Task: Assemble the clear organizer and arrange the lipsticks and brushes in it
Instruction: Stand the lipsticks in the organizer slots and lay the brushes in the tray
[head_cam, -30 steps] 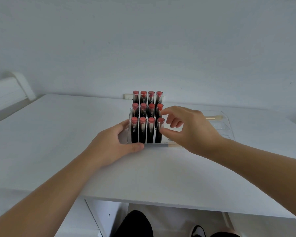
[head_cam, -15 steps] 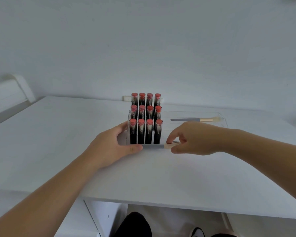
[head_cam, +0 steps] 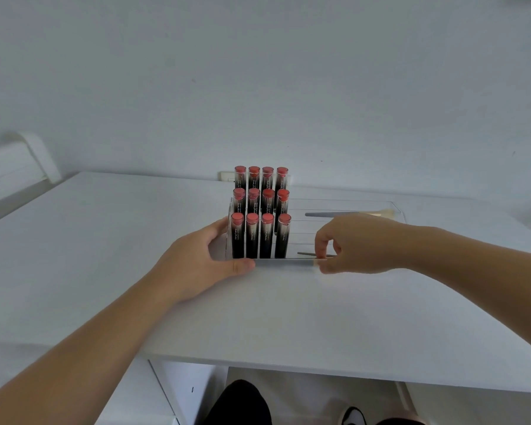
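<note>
The clear organizer [head_cam: 380,207] stands assembled on the bench [head_cam: 105,240], and twelve lipsticks [head_cam: 259,210] fill its left tiers, so that part looks done. One brush [head_cam: 347,213] lies on an upper right tier; the right hand [head_cam: 359,243] pinches a second brush [head_cam: 311,254] at the organizer's front edge, apparently seating it, while the left hand [head_cam: 196,259] grips the organizer's left front corner

1. Organizer [head_cam: 344,207] sat on the tabletop [head_cam: 105,240], mid-back.
2. Lipsticks [head_cam: 259,210] stood upright in its left part, three stepped rows of four.
3. One brush [head_cam: 350,213] lay in a rear slot right of them.
4. Left hand [head_cam: 196,262] was at the organizer's left front corner, right hand [head_cam: 356,246] at its front edge, right of the lipsticks.
</note>
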### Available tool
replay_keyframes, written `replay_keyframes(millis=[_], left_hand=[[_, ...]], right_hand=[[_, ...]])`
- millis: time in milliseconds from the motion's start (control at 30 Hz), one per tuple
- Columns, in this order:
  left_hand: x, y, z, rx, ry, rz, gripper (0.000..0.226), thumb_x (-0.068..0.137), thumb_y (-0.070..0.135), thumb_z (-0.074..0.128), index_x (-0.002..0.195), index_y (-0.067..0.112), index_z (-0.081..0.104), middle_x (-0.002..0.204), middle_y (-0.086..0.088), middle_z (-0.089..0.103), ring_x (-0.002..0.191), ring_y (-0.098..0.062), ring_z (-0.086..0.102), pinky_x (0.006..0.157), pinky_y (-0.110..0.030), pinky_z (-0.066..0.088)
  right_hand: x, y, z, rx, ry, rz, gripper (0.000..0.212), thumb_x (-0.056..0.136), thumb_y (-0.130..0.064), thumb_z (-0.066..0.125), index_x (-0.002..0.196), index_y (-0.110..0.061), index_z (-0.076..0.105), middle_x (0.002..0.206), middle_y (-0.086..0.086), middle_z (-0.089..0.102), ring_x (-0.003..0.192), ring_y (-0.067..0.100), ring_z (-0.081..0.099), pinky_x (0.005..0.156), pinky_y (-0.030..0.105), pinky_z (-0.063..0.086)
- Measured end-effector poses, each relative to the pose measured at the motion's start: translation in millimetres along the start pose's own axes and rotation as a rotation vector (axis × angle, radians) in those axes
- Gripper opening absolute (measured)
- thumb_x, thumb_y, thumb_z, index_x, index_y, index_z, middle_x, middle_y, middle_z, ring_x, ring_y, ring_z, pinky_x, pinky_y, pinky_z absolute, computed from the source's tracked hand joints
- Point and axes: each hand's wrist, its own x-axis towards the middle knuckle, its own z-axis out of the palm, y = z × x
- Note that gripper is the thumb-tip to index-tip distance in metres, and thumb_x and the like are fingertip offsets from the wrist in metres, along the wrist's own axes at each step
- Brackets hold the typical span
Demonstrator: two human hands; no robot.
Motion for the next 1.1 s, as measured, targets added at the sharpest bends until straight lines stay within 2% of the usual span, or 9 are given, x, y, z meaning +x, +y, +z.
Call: replay_keyframes(millis=[200,267,400,500,567,733,833,1000,1100], left_hand=[[-0.8,0.6,0.1,-0.006,-0.001,-0.008,0.119,0.053,0.087,0.067,0.158,0.041,0.032,0.157,0.026,0.04,0.145,0.0,0.037,0.116,-0.03,0.034],[-1.0,0.6,0.2,-0.001,0.0,-0.01,0.119,0.054,0.087,0.067,0.158,0.041,0.032,0.157,0.026,0.039,0.145,0.0,0.037,0.117,-0.03,0.034],[-0.6,-0.3,0.6,0.002,0.001,-0.003,0.117,0.056,0.085,0.069,0.158,0.041,0.032,0.157,0.027,0.038,0.145,0.001,0.036,0.114,-0.027,0.033],[-0.3,-1.2,1.1,-0.013,0.003,-0.009,0.118,0.055,0.085,0.069,0.158,0.041,0.032,0.157,0.028,0.038,0.144,0.003,0.036,0.112,-0.025,0.032],[0.1,-1.4,1.1,-0.017,-0.002,-0.004,0.119,0.054,0.086,0.069,0.158,0.041,0.032,0.157,0.027,0.038,0.144,0.003,0.036,0.112,-0.025,0.032],[0.3,-0.5,0.9,-0.01,-0.002,0.0,0.119,0.053,0.087,0.068,0.157,0.041,0.034,0.156,0.026,0.04,0.143,0.001,0.038,0.113,-0.027,0.033],[0.2,-0.3,0.8,-0.013,0.0,0.004,0.117,0.055,0.085,0.068,0.157,0.041,0.034,0.156,0.026,0.041,0.143,0.001,0.038,0.112,-0.026,0.033],[0.1,0.1,0.7,-0.007,0.0,0.019,0.113,0.056,0.084,0.067,0.156,0.044,0.035,0.155,0.029,0.041,0.142,0.003,0.038,0.11,-0.025,0.033],[0.5,0.0,0.7,0.0,0.003,0.014,0.114,0.055,0.085,0.066,0.157,0.043,0.035,0.156,0.028,0.041,0.143,0.002,0.038,0.112,-0.026,0.033]], right_hand=[[-6.5,7.9,-3.6,-0.068,-0.022,0.063,0.022,0.081,-0.063,0.059,0.085,-0.042,0.062,0.079,-0.02,0.055,0.078,-0.005,0.049,0.084,0.042,0.045],[-8.4,10.7,-5.4,-0.064,-0.031,0.062,0.022,0.081,-0.063,0.061,0.085,-0.041,0.062,0.08,-0.019,0.055,0.077,-0.004,0.05,0.081,0.039,0.045],[-15.4,21.7,-11.6,0.026,-0.051,0.052,0.02,0.079,-0.061,0.067,0.086,-0.043,0.063,0.079,-0.018,0.056,0.073,-0.004,0.05,0.061,0.024,0.035],[-21.7,35.4,-16.7,0.049,-0.071,0.054,0.008,0.084,-0.055,0.063,0.083,-0.047,0.065,0.077,-0.017,0.059,0.073,-0.004,0.054,0.059,0.02,0.036],[-24.9,44.9,-17.9,0.02,-0.068,0.066,0.01,0.088,-0.049,0.061,0.08,-0.048,0.065,0.076,-0.018,0.059,0.073,-0.008,0.053,0.058,0.018,0.034],[-25.7,61.6,-18.5,-0.057,-0.114,0.091,0.01,0.087,-0.05,0.065,0.078,-0.045,0.068,0.071,-0.018,0.06,0.073,-0.003,0.055,0.057,0.02,0.036],[-22.9,65.0,-22.3,-0.057,-0.158,0.083,0.013,0.084,-0.049,0.069,0.073,-0.043,0.068,0.065,-0.033,0.06,0.068,-0.014,0.053,0.054,0.02,0.034],[-17.4,67.8,-25.0,-0.15,-0.193,0.05,0.01,0.08,-0.053,0.07,0.081,-0.043,0.071,0.063,-0.011,0.068,0.066,-0.008,0.057,0.055,0.021,0.039],[-16.8,69.6,-22.6,-0.209,-0.175,0.036,0.01,0.079,-0.054,0.069,0.085,-0.046,0.072,0.068,-0.013,0.062,0.078,0.0,0.059,0.062,0.025,0.047]])
